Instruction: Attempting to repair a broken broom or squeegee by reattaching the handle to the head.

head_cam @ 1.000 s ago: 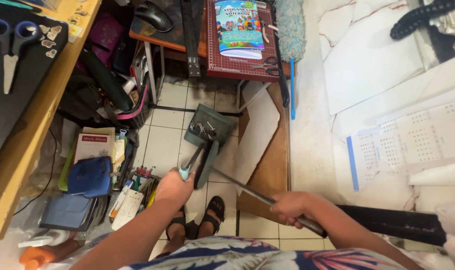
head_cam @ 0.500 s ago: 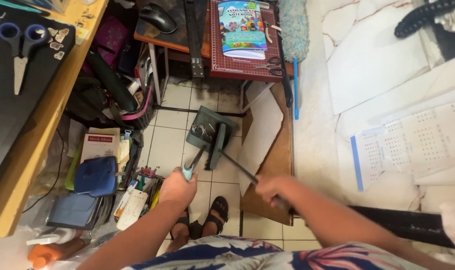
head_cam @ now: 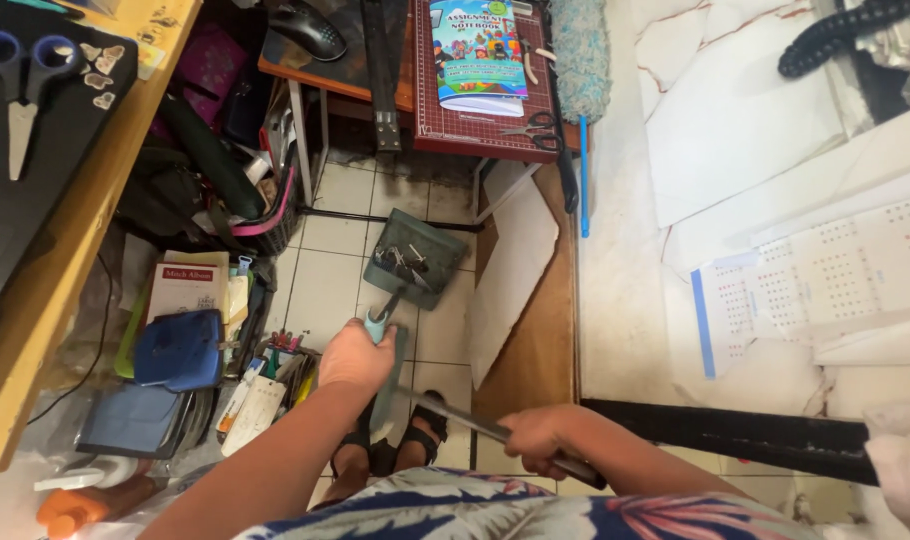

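Left hand: fingers wrapped tight on the pale blue handle of the dustpan, arm reaching down from the lower frame.
Dustpan: grey-green, low over the white tile floor, its mouth pointing away from the person; small dark and pale bits lie inside it.
Right hand: fingers closed on a thin grey stick that slants across the lower frame, passing just under the left hand.
Feet: in dark sandals, directly below the dustpan handle.
Left of the dustpan: a blue hole punch and a white book in a pile on the floor.
Above: a red cutting mat on a wooden surface, carrying a colourful notebook and small scissors.
Right: a white board leaning by a brown panel.
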